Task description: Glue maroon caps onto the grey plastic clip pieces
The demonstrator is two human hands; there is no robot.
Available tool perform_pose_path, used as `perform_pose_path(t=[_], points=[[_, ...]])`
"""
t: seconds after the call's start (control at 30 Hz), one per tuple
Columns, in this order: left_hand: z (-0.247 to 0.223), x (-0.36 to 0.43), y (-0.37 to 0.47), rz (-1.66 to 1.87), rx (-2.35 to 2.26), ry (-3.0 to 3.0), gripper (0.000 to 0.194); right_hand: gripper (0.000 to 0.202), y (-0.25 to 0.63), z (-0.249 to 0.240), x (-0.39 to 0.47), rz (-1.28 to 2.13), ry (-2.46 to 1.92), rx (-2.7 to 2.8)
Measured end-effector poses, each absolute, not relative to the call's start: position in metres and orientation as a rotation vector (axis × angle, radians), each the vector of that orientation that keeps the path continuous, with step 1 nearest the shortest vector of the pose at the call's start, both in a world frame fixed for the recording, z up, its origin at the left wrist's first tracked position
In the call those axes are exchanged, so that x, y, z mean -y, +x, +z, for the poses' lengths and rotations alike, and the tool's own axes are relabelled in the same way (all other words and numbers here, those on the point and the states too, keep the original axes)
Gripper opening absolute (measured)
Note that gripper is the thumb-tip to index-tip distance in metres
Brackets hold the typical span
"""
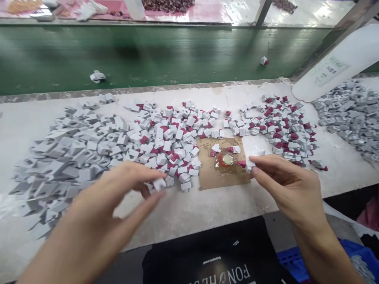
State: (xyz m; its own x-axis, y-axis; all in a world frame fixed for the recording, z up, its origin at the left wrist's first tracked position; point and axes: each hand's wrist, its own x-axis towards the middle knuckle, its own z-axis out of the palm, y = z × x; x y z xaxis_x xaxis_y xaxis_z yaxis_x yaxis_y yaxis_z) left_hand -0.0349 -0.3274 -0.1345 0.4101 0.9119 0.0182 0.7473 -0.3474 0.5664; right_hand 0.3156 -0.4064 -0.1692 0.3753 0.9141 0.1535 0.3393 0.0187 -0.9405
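My left hand (118, 201) is closed in a loose pinch around a small light grey plastic piece (160, 184), in front of the heap of grey and maroon pieces (174, 142). Between the thumb and fingertips of my right hand (284, 181) is a small grey plastic piece with a maroon end (248, 165). That maroon end points left, over a brown cardboard square (210, 177). On the cardboard, a round red-rimmed spot (227, 159) is surrounded by wet-looking liquid. Two more grey and maroon pieces (233, 149) lie beside it.
Plain grey pieces (71, 157) spread across the left of the white table. More maroon-ended pieces (287, 126) lie at right, near a tilted white bottle (334, 63) and another grey heap (352, 114). A green conveyor belt (177, 55) runs behind, carrying a few loose pieces.
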Motion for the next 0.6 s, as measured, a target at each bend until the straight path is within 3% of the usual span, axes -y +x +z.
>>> perform_pose_path(t=[0.17,0.6], points=[[-0.166,0.372,0.006,0.527,-1.052,1.978,0.015,0.020,0.310,-0.173,0.404,0.580,-1.551,1.225],[-0.186,0.391,0.035,0.509,-1.079,1.973,0.020,0.019,0.305,-0.184,0.400,0.550,-1.517,1.270]])
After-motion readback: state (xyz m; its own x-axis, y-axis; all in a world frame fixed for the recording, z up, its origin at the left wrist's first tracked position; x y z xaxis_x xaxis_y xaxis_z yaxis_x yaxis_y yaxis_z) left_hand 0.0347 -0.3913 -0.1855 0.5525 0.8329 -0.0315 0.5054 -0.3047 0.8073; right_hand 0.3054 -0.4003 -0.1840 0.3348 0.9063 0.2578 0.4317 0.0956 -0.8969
